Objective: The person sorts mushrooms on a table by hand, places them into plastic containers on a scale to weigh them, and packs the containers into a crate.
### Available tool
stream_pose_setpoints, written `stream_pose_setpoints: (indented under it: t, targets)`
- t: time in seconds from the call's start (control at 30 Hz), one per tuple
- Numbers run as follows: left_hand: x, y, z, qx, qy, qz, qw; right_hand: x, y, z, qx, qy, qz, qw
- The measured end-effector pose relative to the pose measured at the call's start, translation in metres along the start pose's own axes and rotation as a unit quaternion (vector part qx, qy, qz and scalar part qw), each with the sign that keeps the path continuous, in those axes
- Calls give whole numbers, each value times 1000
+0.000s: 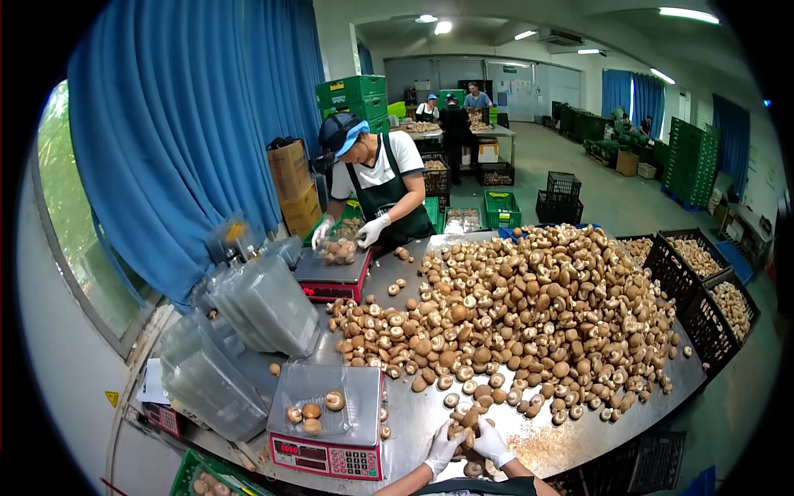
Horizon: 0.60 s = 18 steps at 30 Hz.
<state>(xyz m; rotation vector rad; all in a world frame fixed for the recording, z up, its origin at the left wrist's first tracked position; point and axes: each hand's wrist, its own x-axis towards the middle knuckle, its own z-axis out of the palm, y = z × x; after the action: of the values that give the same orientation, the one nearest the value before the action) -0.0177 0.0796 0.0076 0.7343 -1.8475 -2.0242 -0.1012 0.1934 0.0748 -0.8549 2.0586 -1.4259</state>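
My left hand (445,446) and my right hand (493,442), both in white gloves, are close together at the near edge of the metal table. Between them they hold several brown mushrooms (469,419), with fingers curled round them. Just beyond lies a large heap of mushrooms (529,306). To the left, a red and silver scale (327,459) carries a clear plastic tray (335,422) with several mushrooms in it. A few loose mushrooms lie under and beside my hands.
Stacks of clear trays (211,376) stand left of the scale. Across the table a gloved co-worker (380,178) handles mushrooms over a second scale (331,277). Black crates (711,331) of mushrooms stand at right, a green crate (186,475) at lower left.
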Motion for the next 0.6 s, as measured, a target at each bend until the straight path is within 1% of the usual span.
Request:
stream_pose_setpoints:
  t: [0.03,0.07,0.1,0.13,0.17,0.2,0.23,0.27,0.3,0.37,0.43,0.5,0.53,0.57,0.6]
  targets:
    - [-3,3,0,-3,-9,-2,1000,4,20,7,3,14,-33,999]
    - [-2,-2,0,-108,-38,-84,990,1,24,10,-45,39,-47,997]
    - [-4,13,-1,-77,-48,-37,995,0,24,10,-95,57,-59,992]
    - [-13,25,2,-119,-44,-90,988,1,30,11,-78,68,-78,992]
    - [-10,21,2,-120,-55,-62,989,2,36,14,-60,70,-93,991]
    - [-12,23,2,-49,-13,-22,998,4,40,15,-69,61,-71,993]
    - [-11,17,1,-66,-10,-28,997,3,43,14,-77,48,-46,995]
    - [-4,0,-2,-56,-15,-18,998,1,42,13,-146,59,-64,985]
    - [-1,-2,-2,-43,18,8,999,6,39,12,-213,70,-93,970]
    - [-19,56,-10,-35,72,38,996,15,5,13,-172,37,-101,979]
    - [-8,38,-19,-4,129,98,987,24,-25,20,-149,0,-96,984]
    - [-11,57,-41,-36,145,105,983,35,-56,34,-158,-19,-104,982]
    - [-15,67,-51,-53,163,104,980,40,-80,43,-113,-53,-145,982]
    - [-19,76,-64,-9,207,154,966,47,-89,53,-100,-64,-149,982]
    - [-29,96,-77,-5,233,173,957,53,-101,64,-78,-78,-201,973]
